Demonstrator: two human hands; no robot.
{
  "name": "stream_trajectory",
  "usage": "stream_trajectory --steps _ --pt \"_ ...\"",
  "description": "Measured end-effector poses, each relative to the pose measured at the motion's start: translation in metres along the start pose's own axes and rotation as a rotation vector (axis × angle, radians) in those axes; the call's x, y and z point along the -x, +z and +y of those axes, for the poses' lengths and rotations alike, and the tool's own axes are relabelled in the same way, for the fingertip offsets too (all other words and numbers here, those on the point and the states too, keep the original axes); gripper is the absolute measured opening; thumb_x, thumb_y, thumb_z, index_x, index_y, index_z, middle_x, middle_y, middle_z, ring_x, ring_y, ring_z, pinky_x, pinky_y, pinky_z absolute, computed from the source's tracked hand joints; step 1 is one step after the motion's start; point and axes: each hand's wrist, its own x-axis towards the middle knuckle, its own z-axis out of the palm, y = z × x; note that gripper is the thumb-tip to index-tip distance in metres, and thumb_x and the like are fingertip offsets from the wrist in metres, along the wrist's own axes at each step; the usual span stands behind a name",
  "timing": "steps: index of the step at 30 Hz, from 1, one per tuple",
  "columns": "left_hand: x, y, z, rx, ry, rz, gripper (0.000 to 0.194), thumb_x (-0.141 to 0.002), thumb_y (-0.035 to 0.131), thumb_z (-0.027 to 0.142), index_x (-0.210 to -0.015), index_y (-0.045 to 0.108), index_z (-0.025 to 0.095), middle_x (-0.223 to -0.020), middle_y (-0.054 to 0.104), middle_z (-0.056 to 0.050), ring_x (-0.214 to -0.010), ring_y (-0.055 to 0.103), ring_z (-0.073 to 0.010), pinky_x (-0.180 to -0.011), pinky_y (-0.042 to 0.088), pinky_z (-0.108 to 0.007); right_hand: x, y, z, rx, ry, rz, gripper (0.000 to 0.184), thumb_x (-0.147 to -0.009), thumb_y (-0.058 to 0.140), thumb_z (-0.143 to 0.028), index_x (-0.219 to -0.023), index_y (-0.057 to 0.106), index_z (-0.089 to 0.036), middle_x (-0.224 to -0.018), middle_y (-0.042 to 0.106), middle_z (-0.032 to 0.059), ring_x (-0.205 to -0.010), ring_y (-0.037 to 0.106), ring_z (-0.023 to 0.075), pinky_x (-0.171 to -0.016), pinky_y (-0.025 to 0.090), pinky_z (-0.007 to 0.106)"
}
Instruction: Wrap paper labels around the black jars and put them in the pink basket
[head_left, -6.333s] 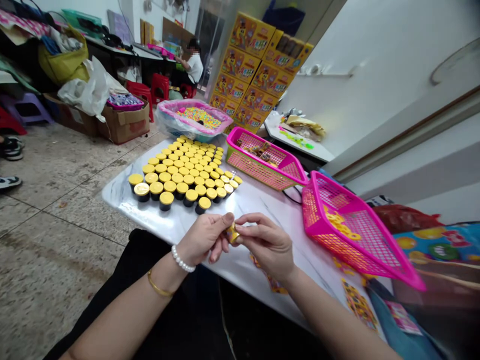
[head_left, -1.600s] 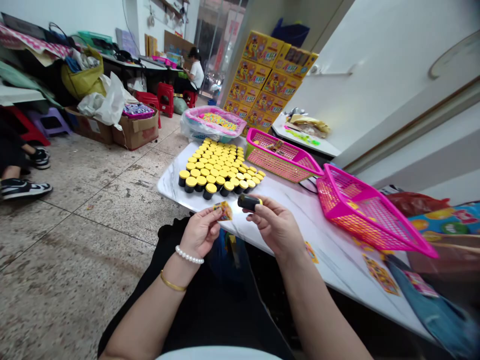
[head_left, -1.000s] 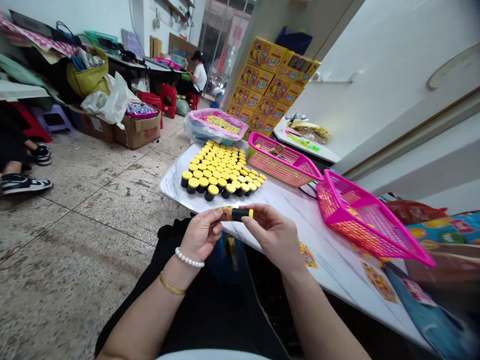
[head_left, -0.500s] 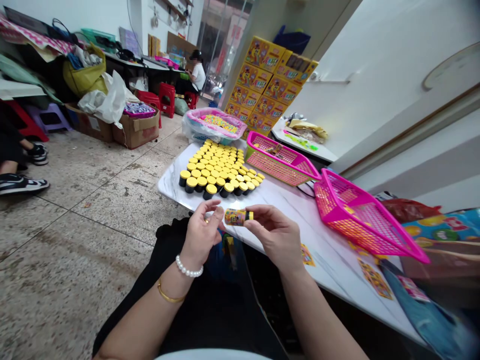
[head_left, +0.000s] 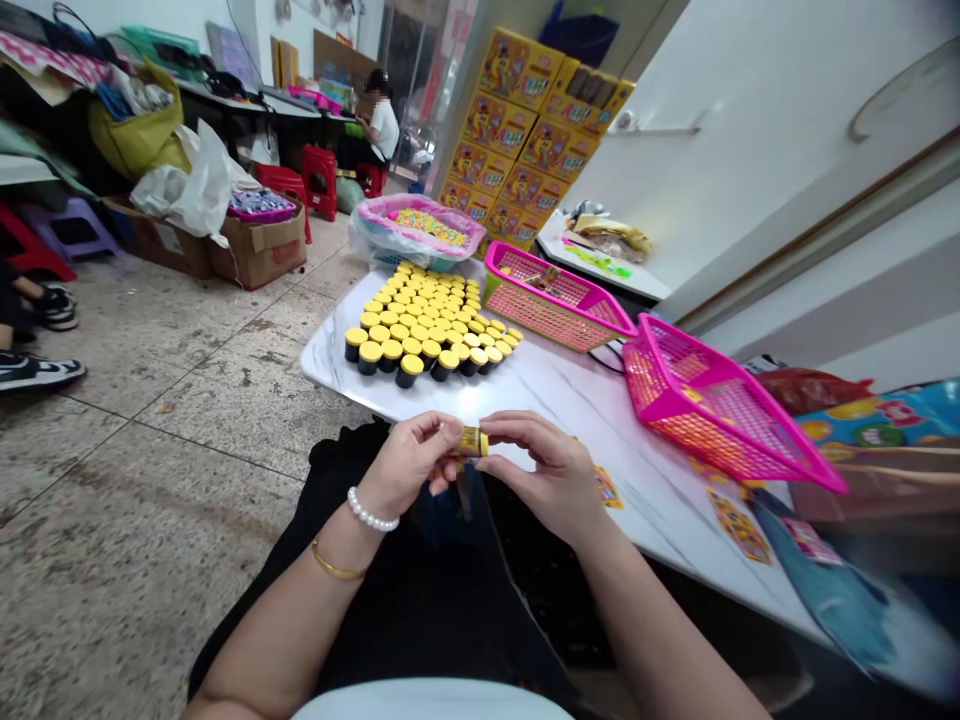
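Observation:
A small cylindrical jar (head_left: 471, 442) with a colourful yellow label lies sideways between my hands, above the table's near edge. My left hand (head_left: 409, 460) is closed around its left part, thumb on top, covering much of the label. At the yellow right end, the fingers and thumb of my right hand (head_left: 551, 475) curve above and below the jar and appear to grip it lightly. Beyond my hands, many black jars with yellow lids (head_left: 420, 325) stand upright in a tight group on the white marbled table (head_left: 540, 400). Printed labels (head_left: 607, 488) lie beside my right hand.
Two pink baskets (head_left: 555, 300) (head_left: 720, 410) stand along the table's right side. A plastic-lined basin (head_left: 420, 225) of small colourful pieces is behind the jars. Yellow boxes (head_left: 502, 130) are stacked further back. A person (head_left: 379, 125) sits at a far bench.
My left hand, formerly open beside the jar, has closed around its left part. The jar has shifted slightly left, and my right fingers remain at its right end. The view has tilted slightly.

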Motion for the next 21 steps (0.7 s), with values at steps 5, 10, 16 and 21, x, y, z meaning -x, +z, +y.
stream_trajectory --steps 5,10,16,21 --pt "0.002 0.008 -0.002 -0.164 0.199 0.067 0.040 -0.080 0.074 0.049 -0.098 0.068 0.014 -0.055 0.058 0.003 -0.043 0.048 -0.0060 -0.043 0.041 -0.017 0.005 0.004 0.004 -0.111 0.049 0.058 0.026 -0.080 0.079 -0.023 -0.105 0.073 -0.025 -0.096 0.070 0.0049 -0.080 0.070 0.0174 -0.070 0.063 0.032" --pt "0.002 0.004 0.000 -0.184 0.092 0.015 0.047 -0.083 0.064 0.062 -0.094 0.062 0.017 -0.051 0.053 0.005 -0.035 0.042 -0.0069 -0.034 0.029 -0.018 0.006 0.004 0.002 0.051 -0.107 0.086 0.025 -0.076 0.082 -0.021 -0.100 0.076 -0.026 -0.096 0.074 0.0056 -0.084 0.071 0.0187 -0.078 0.061 0.033" --pt "0.001 0.008 -0.005 -0.368 0.300 0.105 0.030 -0.087 0.067 0.047 -0.089 0.068 0.017 -0.061 0.057 0.003 -0.052 0.050 -0.0071 -0.050 0.039 -0.017 0.005 0.018 0.004 -0.436 0.465 0.079 0.028 -0.069 0.086 -0.040 -0.083 0.073 -0.019 -0.071 0.073 0.0017 -0.062 0.069 0.0165 -0.064 0.060 0.032" --pt "0.002 0.005 -0.004 -0.304 0.210 0.067 0.045 -0.084 0.068 0.052 -0.115 0.062 0.020 -0.068 0.064 0.003 -0.046 0.052 -0.0072 -0.044 0.039 -0.018 -0.001 0.012 0.001 -0.640 0.579 0.034 0.033 -0.065 0.089 -0.040 -0.082 0.071 -0.018 -0.076 0.072 0.0004 -0.061 0.067 0.0129 -0.063 0.060 0.030"
